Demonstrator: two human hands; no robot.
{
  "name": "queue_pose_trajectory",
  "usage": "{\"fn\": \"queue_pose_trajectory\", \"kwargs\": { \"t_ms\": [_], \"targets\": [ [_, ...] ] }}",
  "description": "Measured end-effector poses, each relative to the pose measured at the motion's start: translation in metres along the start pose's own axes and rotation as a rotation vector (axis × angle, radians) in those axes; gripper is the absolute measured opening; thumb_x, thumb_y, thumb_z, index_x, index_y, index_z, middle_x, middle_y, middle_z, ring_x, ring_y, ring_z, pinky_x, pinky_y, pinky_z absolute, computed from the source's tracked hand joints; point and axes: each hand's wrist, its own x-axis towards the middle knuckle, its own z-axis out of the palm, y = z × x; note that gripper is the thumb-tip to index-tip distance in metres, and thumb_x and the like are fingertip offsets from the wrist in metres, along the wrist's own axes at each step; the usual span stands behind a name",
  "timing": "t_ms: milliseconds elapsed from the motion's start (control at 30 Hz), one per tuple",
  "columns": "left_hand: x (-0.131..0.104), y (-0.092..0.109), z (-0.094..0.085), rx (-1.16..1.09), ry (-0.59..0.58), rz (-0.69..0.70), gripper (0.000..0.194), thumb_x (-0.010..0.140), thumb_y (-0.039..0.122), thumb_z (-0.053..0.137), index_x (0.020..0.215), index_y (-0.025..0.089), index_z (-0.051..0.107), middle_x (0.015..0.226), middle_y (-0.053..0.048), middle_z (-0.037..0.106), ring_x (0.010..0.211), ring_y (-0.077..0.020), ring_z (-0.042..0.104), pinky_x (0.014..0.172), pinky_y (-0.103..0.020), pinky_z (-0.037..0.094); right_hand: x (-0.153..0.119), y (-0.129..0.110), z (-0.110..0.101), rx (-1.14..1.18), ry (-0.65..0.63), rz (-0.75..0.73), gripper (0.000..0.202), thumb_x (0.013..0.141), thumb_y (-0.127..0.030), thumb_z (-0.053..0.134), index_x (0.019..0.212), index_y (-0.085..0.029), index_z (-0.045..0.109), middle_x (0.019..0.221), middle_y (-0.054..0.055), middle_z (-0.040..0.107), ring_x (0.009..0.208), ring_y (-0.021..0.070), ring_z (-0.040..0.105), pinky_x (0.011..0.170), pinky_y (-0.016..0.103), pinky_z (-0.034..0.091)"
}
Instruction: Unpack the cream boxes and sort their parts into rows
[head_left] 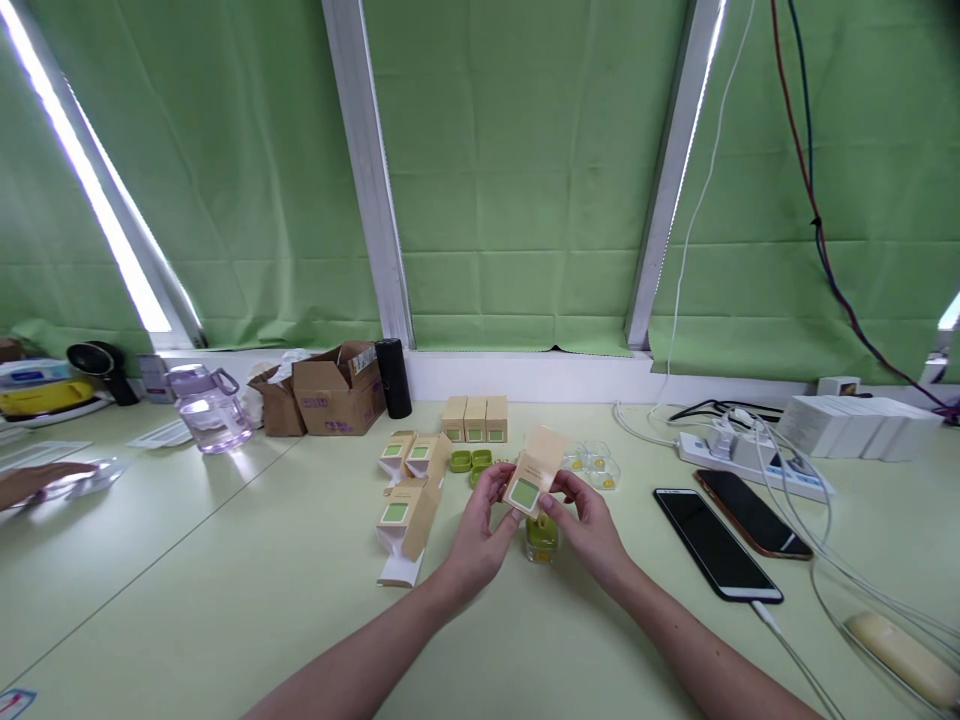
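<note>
Between my hands is a small tan carton (541, 455) with a green square on its front and its flap raised. My left hand (484, 530) grips its left side, and my right hand (592, 530) pinches its lower right. Just below it, a small transparent jar with a green lid (541, 545) stands on the table, partly covered by my fingers. Behind the carton are several transparent jars (598, 463), and to its left several green lids (471, 460). Several opened tan cartons (401, 515) lie to the left. Three closed cartons (475, 420) stand in a row farther back.
At the right lie two phones (716, 540), a power strip (750, 465) with trailing cables, and white boxes (855, 425). A cardboard box (337, 390), a black cylinder (393, 378) and a purple water jug (208, 408) stand back left. Another person's hand (45, 480) rests at far left.
</note>
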Motion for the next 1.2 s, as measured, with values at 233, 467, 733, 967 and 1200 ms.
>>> {"fn": "queue_pose_trajectory", "kwargs": {
  "t_ms": [233, 467, 733, 967, 1200],
  "targets": [
    [0.001, 0.001, 0.001, -0.012, 0.018, -0.033, 0.045, 0.095, 0.038, 0.065, 0.133, 0.022, 0.048, 0.138, -0.015, 0.059, 0.131, -0.0298, 0.054, 0.108, -0.044, 0.045, 0.000, 0.001, 0.001, 0.008, 0.009, 0.026, 0.042, 0.083, -0.053, 0.072, 0.110, -0.021, 0.070, 0.100, 0.008, 0.075, 0.098, 0.0273, 0.066, 0.093, 0.042, 0.042],
    [-0.001, 0.006, 0.003, -0.063, 0.000, -0.064, 0.055, 0.081, 0.012, 0.060, 0.133, 0.024, 0.048, 0.137, -0.011, 0.060, 0.127, -0.0280, 0.057, 0.106, -0.043, 0.046, 0.002, 0.001, 0.001, 0.075, 0.044, 0.060, 0.048, 0.082, -0.060, 0.073, 0.109, -0.020, 0.073, 0.090, 0.006, 0.074, 0.090, 0.0255, 0.066, 0.087, 0.038, 0.047],
    [-0.001, 0.005, 0.002, 0.100, 0.032, -0.041, 0.050, 0.089, 0.024, 0.065, 0.136, 0.022, 0.046, 0.139, -0.015, 0.060, 0.129, -0.0294, 0.057, 0.107, -0.045, 0.045, 0.003, 0.005, 0.001, 0.167, 0.024, 0.107, 0.053, 0.080, -0.062, 0.076, 0.110, -0.019, 0.073, 0.094, 0.009, 0.074, 0.090, 0.0261, 0.065, 0.089, 0.039, 0.050],
    [-0.001, -0.001, 0.000, 0.270, 0.093, -0.019, 0.040, 0.094, 0.039, 0.067, 0.129, 0.023, 0.054, 0.133, -0.013, 0.063, 0.126, -0.0295, 0.058, 0.105, -0.045, 0.048, 0.003, 0.006, 0.001, 0.143, 0.046, 0.094, 0.054, 0.079, -0.062, 0.077, 0.110, -0.019, 0.072, 0.093, 0.008, 0.073, 0.092, 0.0265, 0.066, 0.088, 0.039, 0.051],
    [-0.004, -0.009, -0.007, 0.293, 0.064, 0.078, 0.043, 0.103, 0.039, 0.053, 0.143, 0.024, 0.056, 0.143, -0.013, 0.061, 0.135, -0.0303, 0.053, 0.116, -0.049, 0.039, 0.006, 0.009, -0.001, 0.190, 0.056, 0.112, 0.055, 0.078, -0.068, 0.076, 0.108, -0.021, 0.070, 0.105, 0.011, 0.077, 0.101, 0.0303, 0.069, 0.089, 0.041, 0.053]
  ]
}}
